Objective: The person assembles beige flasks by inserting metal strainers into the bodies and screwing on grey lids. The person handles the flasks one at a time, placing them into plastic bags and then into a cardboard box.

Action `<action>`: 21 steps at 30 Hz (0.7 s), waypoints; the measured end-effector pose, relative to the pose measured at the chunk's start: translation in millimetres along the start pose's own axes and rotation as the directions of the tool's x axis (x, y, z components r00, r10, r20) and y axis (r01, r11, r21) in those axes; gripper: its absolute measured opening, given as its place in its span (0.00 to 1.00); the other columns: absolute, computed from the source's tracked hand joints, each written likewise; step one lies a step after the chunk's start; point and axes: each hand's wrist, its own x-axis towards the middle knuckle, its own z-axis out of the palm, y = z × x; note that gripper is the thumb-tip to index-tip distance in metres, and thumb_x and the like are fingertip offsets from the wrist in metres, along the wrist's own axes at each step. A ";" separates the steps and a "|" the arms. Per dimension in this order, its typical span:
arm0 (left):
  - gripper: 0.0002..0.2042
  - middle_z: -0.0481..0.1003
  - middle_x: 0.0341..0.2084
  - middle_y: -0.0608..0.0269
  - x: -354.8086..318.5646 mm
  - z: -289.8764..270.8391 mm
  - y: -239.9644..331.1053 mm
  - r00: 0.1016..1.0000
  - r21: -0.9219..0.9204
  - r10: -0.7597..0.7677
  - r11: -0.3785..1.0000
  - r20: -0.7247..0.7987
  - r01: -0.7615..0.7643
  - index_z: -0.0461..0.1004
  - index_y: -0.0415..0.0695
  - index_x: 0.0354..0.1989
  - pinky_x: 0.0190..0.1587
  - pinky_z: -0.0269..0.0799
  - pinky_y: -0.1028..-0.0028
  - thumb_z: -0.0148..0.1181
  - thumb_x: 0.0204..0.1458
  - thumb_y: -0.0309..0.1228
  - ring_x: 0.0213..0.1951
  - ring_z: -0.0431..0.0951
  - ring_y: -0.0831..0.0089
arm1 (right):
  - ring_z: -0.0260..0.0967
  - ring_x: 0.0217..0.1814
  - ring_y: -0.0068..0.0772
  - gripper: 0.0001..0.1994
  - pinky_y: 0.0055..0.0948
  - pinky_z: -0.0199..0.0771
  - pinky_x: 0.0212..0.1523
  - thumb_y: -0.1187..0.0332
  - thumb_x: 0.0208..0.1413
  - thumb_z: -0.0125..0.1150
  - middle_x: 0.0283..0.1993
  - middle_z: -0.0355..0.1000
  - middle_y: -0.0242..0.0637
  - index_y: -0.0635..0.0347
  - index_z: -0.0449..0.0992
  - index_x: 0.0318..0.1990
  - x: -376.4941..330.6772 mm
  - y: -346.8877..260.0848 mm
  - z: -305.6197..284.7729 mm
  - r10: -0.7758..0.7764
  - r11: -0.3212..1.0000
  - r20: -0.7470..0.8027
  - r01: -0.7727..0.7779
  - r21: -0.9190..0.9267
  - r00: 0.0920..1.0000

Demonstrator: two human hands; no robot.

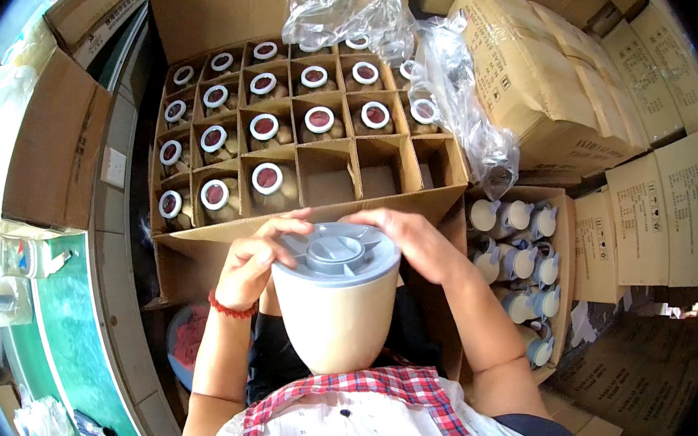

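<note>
A cream tapered vessel (335,318) stands before my chest, its wide end up. That end carries a round grey-blue plastic piece (362,257) with a raised ring and ribs. My left hand (254,261) grips the vessel's left side, fingers bent over the grey-blue rim. From the far right, my right hand (414,239) curls around the same rim, with some fingertips hidden behind it. Just beyond is a divided cardboard carton (307,212) holding several rounded flasks (267,178) with white rings around dark red mouths.
Clear plastic wrap (470,95) drapes over the carton's right corner. At right, an open box (561,264) holds several cream jugs (517,264) with grey-blue handles. Stacked cartons (539,77) rise behind it. A green-topped table (75,318) runs along the left; a basin (186,341) sits low beside it.
</note>
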 end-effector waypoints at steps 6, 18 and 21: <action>0.13 0.75 0.47 0.54 24.6 75.1 61.4 0.995 0.693 0.086 0.714 0.056 -0.101 0.77 0.39 0.42 0.60 0.59 0.60 0.56 0.53 0.34 0.54 0.71 0.56 | 0.67 0.59 0.32 0.23 0.31 0.63 0.62 0.56 0.66 0.44 0.57 0.69 0.45 0.70 0.68 0.56 64.6 47.1 5.0 -0.062 0.647 0.210 -0.121 0.753 0.976; 0.16 0.74 0.48 0.52 1.5 24.3 4.2 0.957 -0.052 0.171 0.981 -0.234 -0.188 0.78 0.39 0.38 0.63 0.54 0.55 0.53 0.57 0.41 0.60 0.64 0.58 | 0.59 0.66 0.42 0.17 0.35 0.57 0.65 0.72 0.55 0.52 0.63 0.65 0.44 0.60 0.76 0.52 11.2 -35.0 1.6 -0.199 0.978 0.421 0.155 0.138 0.885; 0.18 0.73 0.48 0.55 6.4 46.4 -9.8 0.950 -0.100 -0.244 0.969 -0.196 0.228 0.73 0.39 0.48 0.49 0.71 0.71 0.54 0.57 0.41 0.51 0.73 0.66 | 0.63 0.62 0.45 0.14 0.39 0.62 0.60 0.68 0.59 0.50 0.62 0.63 0.49 0.49 0.77 0.51 -24.7 -104.6 9.4 -0.357 0.789 0.575 0.567 -0.236 0.736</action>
